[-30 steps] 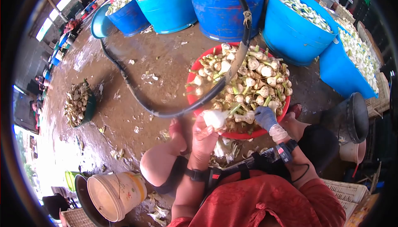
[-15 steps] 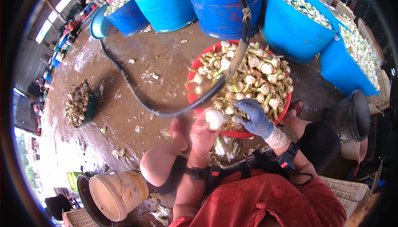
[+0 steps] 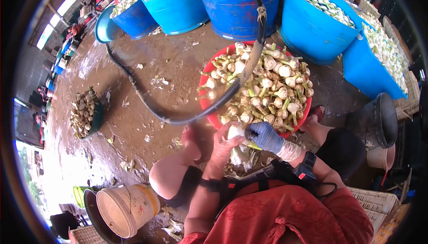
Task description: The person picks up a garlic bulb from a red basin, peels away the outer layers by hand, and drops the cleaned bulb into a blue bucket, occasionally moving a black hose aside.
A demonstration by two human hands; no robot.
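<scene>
My bare left hand point(image 3: 225, 144) is wrapped round a white garlic bulb point(image 3: 236, 131), just over the near rim of a red tub point(image 3: 207, 103). The bulb's pale green stem point(image 3: 252, 144) points toward my right hand point(image 3: 266, 138), which wears a blue-grey glove. Its fingers are closed against the bulb's right side; what exactly lies between the fingertips is hidden. Soil-stained garlic bulbs point(image 3: 281, 93) with short stems are heaped in the tub. Below my hands lie peeled garlic skins point(image 3: 244, 158) on the ground.
A black hose point(image 3: 178, 121) arches over the red tub. Blue tubs point(image 3: 240, 12) full of garlic line the far side. White bucket point(image 3: 127, 210) lies left, black bucket point(image 3: 384, 121) right. A green basket of garlic point(image 3: 96, 117) stands on the wet floor; people sit far left.
Both hands have drawn slightly nearer to me with the bulb. My gloved hand has closed in on the bulb, its fingers now curled, and the stem shows to the lower right.
</scene>
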